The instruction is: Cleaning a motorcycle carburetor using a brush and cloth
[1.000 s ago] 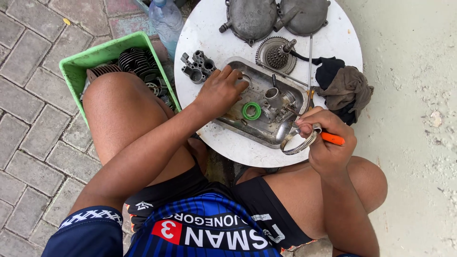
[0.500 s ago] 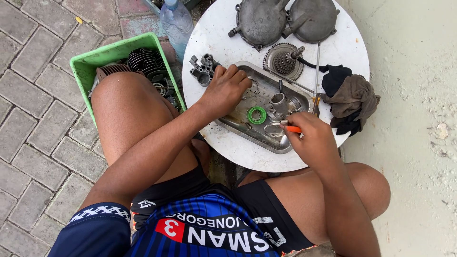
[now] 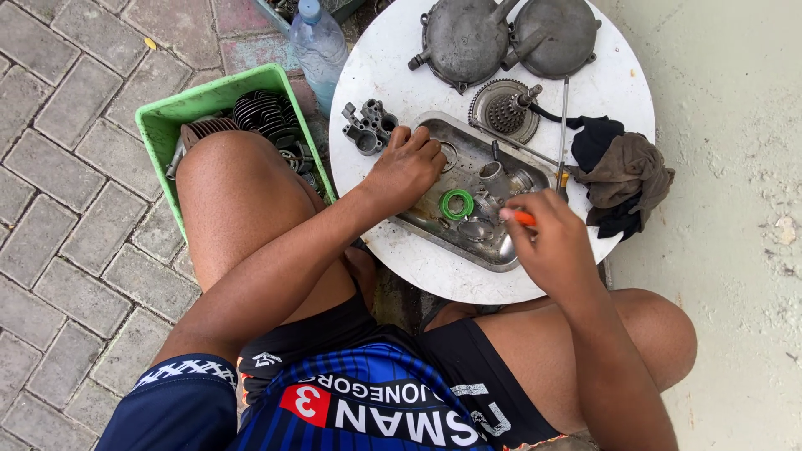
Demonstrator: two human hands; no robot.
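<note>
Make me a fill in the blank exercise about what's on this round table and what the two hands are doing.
1. The left hand rests on the rim of the metal ____.
2. The right hand holds a tool with an ____ handle.
3. The ring lying in the tray is ____ in colour.
4. The crate beside the left knee is ____ in colour.

Missing words: tray; orange; green; green

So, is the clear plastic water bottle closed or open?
Closed. The clear plastic water bottle beside the green plastic crate has its blue screw cap on top of the neck.
</note>
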